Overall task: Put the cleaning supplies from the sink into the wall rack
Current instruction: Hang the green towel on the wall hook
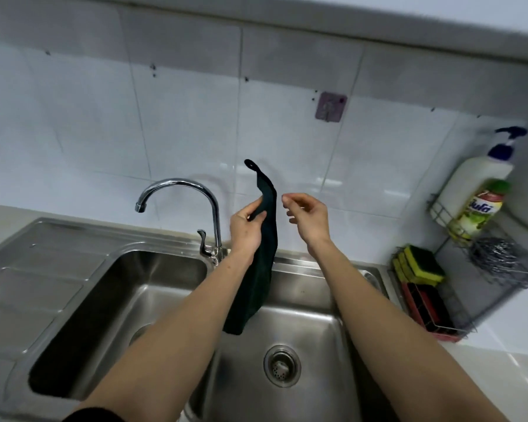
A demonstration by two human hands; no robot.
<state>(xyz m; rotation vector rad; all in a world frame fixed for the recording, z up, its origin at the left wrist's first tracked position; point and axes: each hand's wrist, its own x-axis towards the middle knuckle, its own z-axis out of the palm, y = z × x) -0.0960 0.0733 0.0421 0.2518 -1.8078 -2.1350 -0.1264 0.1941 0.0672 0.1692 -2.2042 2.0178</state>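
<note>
Cloth's [264, 257] lower end hid behind left forearm. Left hand [246, 228] pinched cloth above sink [305, 303]; right hand [307, 217] loose, grasping nothing, just beside. Rack [457, 327] well right.

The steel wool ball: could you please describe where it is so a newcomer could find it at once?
Start at the wire wall rack on the right of the stainless steel sink. The grey steel wool ball sits below the white pump bottle and green-capped bottle. It alone is a shiny metallic tangle.

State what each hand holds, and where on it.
Left hand pinches the dark cloth near its top, below the hanging loop. Right hand holds nothing.
</note>
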